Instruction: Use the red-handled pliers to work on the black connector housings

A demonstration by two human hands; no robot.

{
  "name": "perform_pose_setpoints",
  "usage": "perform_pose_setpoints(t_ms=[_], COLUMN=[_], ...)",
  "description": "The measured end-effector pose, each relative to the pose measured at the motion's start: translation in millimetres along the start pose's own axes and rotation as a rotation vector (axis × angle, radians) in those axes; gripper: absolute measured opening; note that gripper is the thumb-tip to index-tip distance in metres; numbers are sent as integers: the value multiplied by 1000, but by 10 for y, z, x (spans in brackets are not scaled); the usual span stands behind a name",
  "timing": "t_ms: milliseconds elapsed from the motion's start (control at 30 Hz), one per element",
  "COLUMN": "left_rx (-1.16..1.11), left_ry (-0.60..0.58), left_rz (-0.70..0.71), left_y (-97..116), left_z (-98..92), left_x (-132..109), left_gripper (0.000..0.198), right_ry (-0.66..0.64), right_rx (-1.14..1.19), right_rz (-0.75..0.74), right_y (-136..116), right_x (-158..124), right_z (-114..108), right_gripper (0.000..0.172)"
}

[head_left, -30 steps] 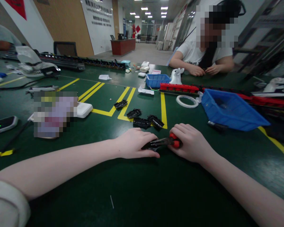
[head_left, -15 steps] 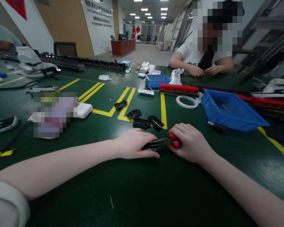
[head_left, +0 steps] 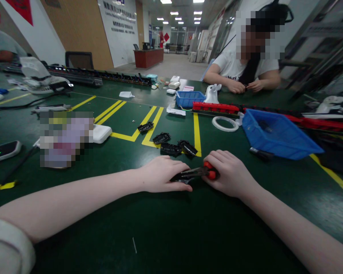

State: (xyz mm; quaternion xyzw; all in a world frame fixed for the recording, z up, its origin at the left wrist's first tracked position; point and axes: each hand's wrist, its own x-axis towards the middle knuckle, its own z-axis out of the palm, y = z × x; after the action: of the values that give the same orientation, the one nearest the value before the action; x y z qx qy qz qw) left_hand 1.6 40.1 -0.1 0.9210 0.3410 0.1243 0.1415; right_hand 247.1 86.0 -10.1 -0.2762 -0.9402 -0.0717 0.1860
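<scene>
My right hand (head_left: 228,172) is closed around the red handles of a pair of pliers (head_left: 200,172), whose dark jaws point left. Between the thumb and fingers of my left hand (head_left: 164,173) is a black plastic part (head_left: 179,177), mostly hidden by the fingers. The jaws reach onto this part; exactly what they grip cannot be made out. Just beyond my hands lie several similar black plastic parts, among them one near the yellow line (head_left: 188,148), one beside it (head_left: 170,149) and one farther off (head_left: 145,127).
A blue bin (head_left: 282,137) stands at the right, with a roll of white tape (head_left: 225,124) beside it. Behind are a smaller blue tray (head_left: 190,99) and a long red strip (head_left: 217,107). A phone (head_left: 67,142) and a white case (head_left: 101,133) lie left. A co-worker (head_left: 246,74) sits opposite.
My hands, the pliers and the black part hold almost the same position. The co-worker's head has shifted slightly.
</scene>
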Motion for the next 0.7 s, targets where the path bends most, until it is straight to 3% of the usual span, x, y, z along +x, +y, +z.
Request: perform_pose_setpoints(t_ms=[700], left_rx=[-3], left_ry=[-1], left_rz=[8], left_y=[-9], left_z=[-1], left_x=[4], left_gripper=[42], right_ry=[-58], right_rx=[4], right_rz=[34], right_y=[-54], right_x=[32], right_z=[-81], right_gripper=[12])
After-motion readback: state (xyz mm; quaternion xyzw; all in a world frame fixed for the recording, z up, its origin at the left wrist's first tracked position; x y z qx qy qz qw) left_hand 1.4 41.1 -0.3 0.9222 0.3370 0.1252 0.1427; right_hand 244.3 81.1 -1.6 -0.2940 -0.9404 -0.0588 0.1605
